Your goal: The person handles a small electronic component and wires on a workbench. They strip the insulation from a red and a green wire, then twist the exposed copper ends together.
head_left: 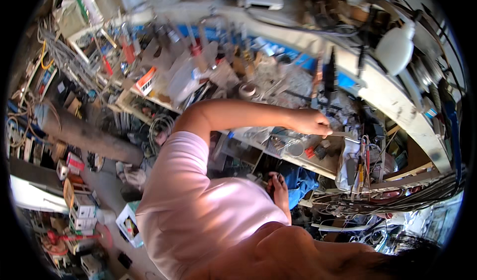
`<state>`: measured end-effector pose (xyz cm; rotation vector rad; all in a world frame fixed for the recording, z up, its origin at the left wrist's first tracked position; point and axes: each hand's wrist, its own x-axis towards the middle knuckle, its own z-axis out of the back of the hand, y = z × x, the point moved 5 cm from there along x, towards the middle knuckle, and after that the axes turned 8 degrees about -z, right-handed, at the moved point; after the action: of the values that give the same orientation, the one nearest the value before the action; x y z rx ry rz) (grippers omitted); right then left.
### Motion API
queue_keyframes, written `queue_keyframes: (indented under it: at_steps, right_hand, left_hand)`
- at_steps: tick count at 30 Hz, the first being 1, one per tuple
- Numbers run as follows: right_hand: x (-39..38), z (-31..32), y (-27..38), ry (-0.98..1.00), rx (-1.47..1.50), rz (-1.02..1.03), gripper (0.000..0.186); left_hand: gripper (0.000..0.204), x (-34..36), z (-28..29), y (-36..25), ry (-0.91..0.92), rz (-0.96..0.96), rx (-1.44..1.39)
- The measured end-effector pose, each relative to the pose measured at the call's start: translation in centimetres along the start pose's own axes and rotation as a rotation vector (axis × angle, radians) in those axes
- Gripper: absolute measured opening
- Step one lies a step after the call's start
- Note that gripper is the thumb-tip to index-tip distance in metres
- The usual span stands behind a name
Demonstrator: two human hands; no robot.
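Observation:
My left arm, in a pink sleeve, reaches across the cluttered workbench toward the right. My left hand [310, 122] is closed, and a thin, flat, pale strip [344, 135] extends from its fingertips over the bench; its exact kind does not show. Close below that hand lie small red pieces [310, 153] and a clear round dish [295, 148]. Lower down, near the bench's front edge, is my right hand [279, 188] with curled fingers. What it may hold is hidden in shadow. Blue cloth [299, 183] lies beside it.
An upright holder with pens and tools [361, 165] stands right of my left hand. A pale shelf edge [397, 111] crosses behind, with a white bottle [395, 49] on it. Cables [392, 200] run along the right. A large cylinder [89, 136] lies at left.

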<state>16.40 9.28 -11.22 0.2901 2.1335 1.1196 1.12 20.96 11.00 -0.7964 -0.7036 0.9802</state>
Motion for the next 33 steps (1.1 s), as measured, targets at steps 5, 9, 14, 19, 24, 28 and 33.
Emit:
queue_keyframes:
  at_steps: [5, 9, 14, 19, 24, 28, 33]
  right_hand:
    - [0.0, -2.4, -0.1, 0.019, 0.026, -0.076, 0.018]
    - [-0.1, -3.4, -0.7, 0.013, -0.008, -0.116, 0.017]
    - [0.3, -3.8, -1.6, 0.001, -0.088, -0.088, 0.018]
    - [0.0, -4.6, -1.7, 0.000, -0.096, -0.073, 0.018]
    - [-0.7, -4.4, -1.6, -0.023, 0.002, -0.108, 0.018]
    - [-1.6, -4.1, -1.1, -0.041, 0.103, -0.126, 0.019]
    - [-0.6, -2.1, -2.0, -0.058, 0.009, 0.028, 0.023]
  left_hand:
    - [0.029, -14.5, 0.2, -1.9, -0.294, 0.128, -0.385]
    - [0.024, -25.1, 2.4, 0.0, -0.831, 0.339, -0.017]
    - [0.024, -33.4, 4.0, 2.3, -1.323, 0.615, 0.333]
    - [0.036, -35.5, 5.6, 4.5, -1.217, 0.868, 0.581]
    - [0.041, -34.3, 7.1, 6.0, -1.304, 0.763, 0.755]
    - [0.031, -29.7, 6.9, 5.4, -1.224, 0.537, 0.482]
    - [0.026, -16.5, 5.2, 2.3, -0.806, 0.247, 0.231]
